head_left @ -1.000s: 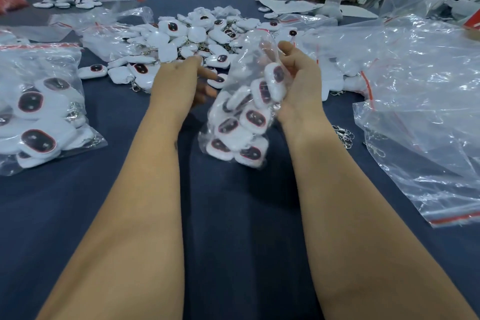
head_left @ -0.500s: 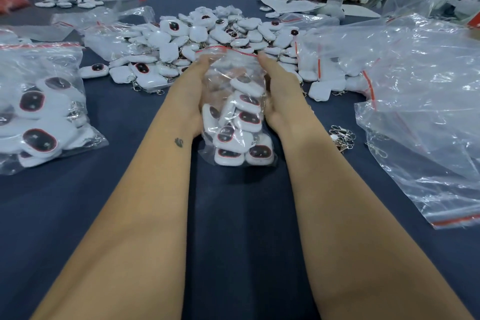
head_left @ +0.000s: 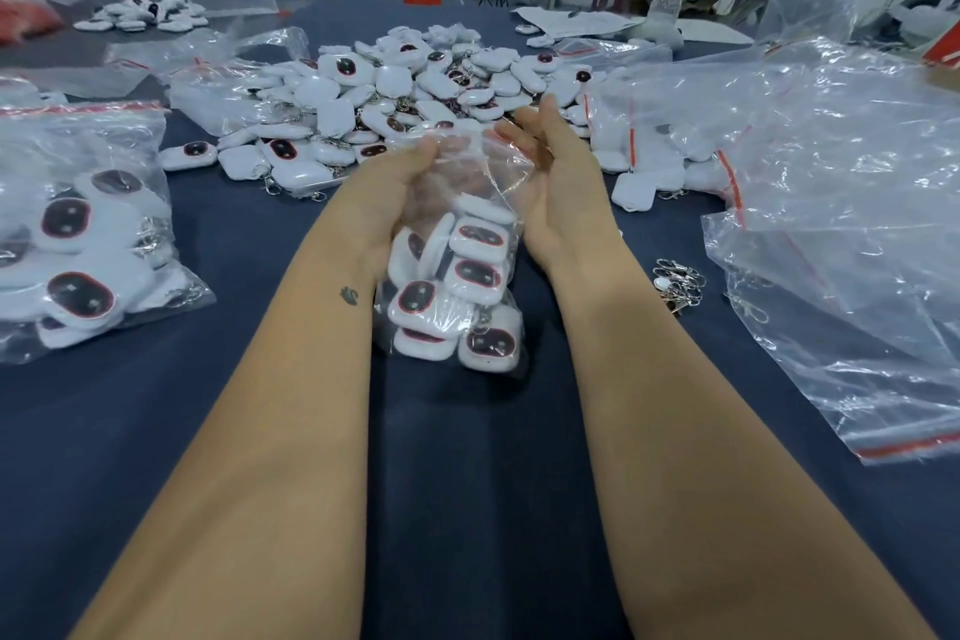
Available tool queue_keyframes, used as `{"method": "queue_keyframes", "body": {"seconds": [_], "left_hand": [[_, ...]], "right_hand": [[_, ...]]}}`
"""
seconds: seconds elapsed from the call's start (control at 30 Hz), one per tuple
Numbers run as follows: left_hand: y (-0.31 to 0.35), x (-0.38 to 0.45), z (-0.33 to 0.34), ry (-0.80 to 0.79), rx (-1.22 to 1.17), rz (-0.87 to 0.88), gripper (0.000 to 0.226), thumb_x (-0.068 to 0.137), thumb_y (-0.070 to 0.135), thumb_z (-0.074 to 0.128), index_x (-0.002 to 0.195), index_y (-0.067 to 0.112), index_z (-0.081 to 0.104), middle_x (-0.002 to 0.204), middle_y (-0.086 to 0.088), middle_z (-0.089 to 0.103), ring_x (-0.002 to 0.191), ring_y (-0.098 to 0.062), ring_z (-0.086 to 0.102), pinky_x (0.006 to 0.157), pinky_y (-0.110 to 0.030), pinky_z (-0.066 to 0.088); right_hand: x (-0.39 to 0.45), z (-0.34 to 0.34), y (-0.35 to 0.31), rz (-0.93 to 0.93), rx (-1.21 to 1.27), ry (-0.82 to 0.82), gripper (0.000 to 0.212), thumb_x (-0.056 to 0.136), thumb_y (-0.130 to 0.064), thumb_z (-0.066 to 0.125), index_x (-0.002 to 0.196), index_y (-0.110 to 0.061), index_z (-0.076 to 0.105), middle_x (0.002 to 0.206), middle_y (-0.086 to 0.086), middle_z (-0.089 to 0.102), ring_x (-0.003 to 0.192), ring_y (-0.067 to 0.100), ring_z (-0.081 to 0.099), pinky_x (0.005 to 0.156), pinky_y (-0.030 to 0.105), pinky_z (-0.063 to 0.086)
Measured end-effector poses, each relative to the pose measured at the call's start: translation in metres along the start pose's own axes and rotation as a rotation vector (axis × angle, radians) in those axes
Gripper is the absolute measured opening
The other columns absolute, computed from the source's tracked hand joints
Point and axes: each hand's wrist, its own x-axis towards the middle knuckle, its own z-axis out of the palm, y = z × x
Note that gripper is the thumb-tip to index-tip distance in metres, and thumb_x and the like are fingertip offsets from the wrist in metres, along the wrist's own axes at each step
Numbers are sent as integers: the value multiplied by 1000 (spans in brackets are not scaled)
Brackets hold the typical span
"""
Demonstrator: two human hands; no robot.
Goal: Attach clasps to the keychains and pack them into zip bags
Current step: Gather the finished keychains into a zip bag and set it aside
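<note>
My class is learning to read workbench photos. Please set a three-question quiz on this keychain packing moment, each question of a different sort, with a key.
1. True or false: the zip bag between the two hands already holds several white keychains.
2. Multiple choice: the loose metal clasps lie (A) inside the held bag, (B) on the blue cloth on the outer side of the right forearm, (C) on the loose keychain pile.
3. Short answer: which hand has its fingers straight and spread at the top of the bag?

Key:
1. True.
2. B.
3. The right hand; the left hand is at the bag's other side, and its grip cannot be read.
</note>
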Motion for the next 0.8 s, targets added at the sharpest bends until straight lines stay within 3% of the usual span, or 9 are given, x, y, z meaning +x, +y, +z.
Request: {"method": "queue_keyframes", "body": {"seconds": [0.1, 0.17, 0.27, 0.4, 0.47, 0.57, 0.67, 0.8], "left_hand": [[0, 0, 1, 21, -122, 17, 21, 102, 17, 49, 117, 6, 59, 107, -15, 71, 85, -27, 73, 68, -41, 61], [1, 0, 0, 43, -159, 18, 21, 101, 19, 51, 115, 6, 59, 117, -15, 69, 90, -27, 73, 78, -46, 60], [1, 1, -2, 40, -193, -8, 44, 94, 28, 59, 132, 6, 56, 125, -14, 66, 108, -32, 68, 97, -54, 51], [2, 4, -3, 89, -243, 2, 48, 97, 44, 52, 129, 8, 54, 112, -18, 71, 103, -36, 69, 90, -52, 55], [1, 5, -3, 180, -204, 23, 38, 97, 37, 56, 122, 8, 60, 115, -17, 71, 105, -34, 69, 94, -52, 53], [-1, 10, -8, 289, -91, 182, 9, 96, 15, 62, 89, 10, 65, 86, -10, 72, 72, -21, 70, 69, -33, 61], [-2, 11, -10, 280, -122, 289, 16, 95, 8, 61, 80, 12, 65, 69, -2, 68, 60, -13, 63, 59, -25, 57], [-2, 12, -10, 305, -156, 248, 17, 94, 15, 64, 79, 10, 67, 65, -1, 72, 56, -12, 67, 55, -25, 57]], "right_hand": [[-1, 0, 5, 64, -46, 20, 23, 95, -25, 62, 85, -4, 61, 73, 8, 65, 64, 20, 64, 67, 33, 57], [-1, 1, 8, 86, -127, 7, 20, 93, -19, 62, 79, -5, 64, 65, 5, 67, 62, 20, 64, 73, 36, 54], [0, 0, 9, 83, -244, 10, 11, 94, -7, 58, 86, -2, 63, 78, 12, 66, 72, 25, 63, 73, 37, 51], [0, -3, 10, -8, -239, -2, 17, 95, -4, 59, 79, -8, 60, 77, 8, 63, 70, 20, 58, 80, 38, 51], [0, -3, 9, -40, -198, -26, 18, 94, -5, 60, 77, -10, 62, 73, 4, 62, 67, 16, 58, 75, 33, 52], [2, -3, 8, -13, -128, -27, 12, 93, -4, 59, 83, -9, 64, 70, 4, 63, 63, 16, 60, 75, 33, 51], [2, -2, 8, 32, -124, -14, 11, 89, -4, 60, 80, -7, 65, 70, 6, 65, 67, 21, 62, 79, 39, 49], [2, -2, 8, 27, -127, 19, 15, 90, -2, 59, 77, -6, 65, 61, 2, 66, 57, 15, 65, 70, 30, 50]]}}
